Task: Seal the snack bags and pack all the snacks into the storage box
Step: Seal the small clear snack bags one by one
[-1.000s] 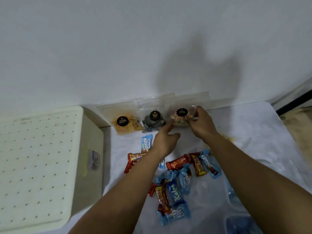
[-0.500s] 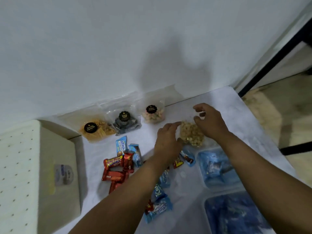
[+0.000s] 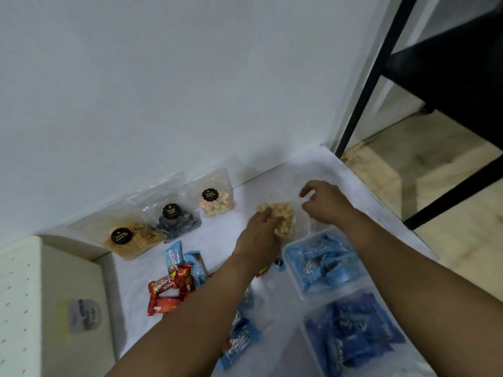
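Left hand (image 3: pixel 268 223) flat on the snack bag (image 3: pixel 283 217) near the table's (image 3: pixel 313 170) far edge, right hand (image 3: pixel 325 204) loosely open, empty: pin, then pinch along the seal.

4 snack bags (image 3: pixel 280 217), 2 clear tubs (image 3: pixel 292 253), 1 box (image 3: pixel 76 281), 2 hands (image 3: pixel 261 229).

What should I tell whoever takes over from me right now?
Left hand lies flat on the clear bag of pale snacks, pressing it to the table.
Right hand is open, fingers at that bag's right end; grip unclear.
Three labelled bags lean on the wall.
Loose wrapped bars lie mid-table; two clear tubs hold blue packets.
Storage box at left, lid on.
Nothing visibly packed yet; sealing and packing remain.
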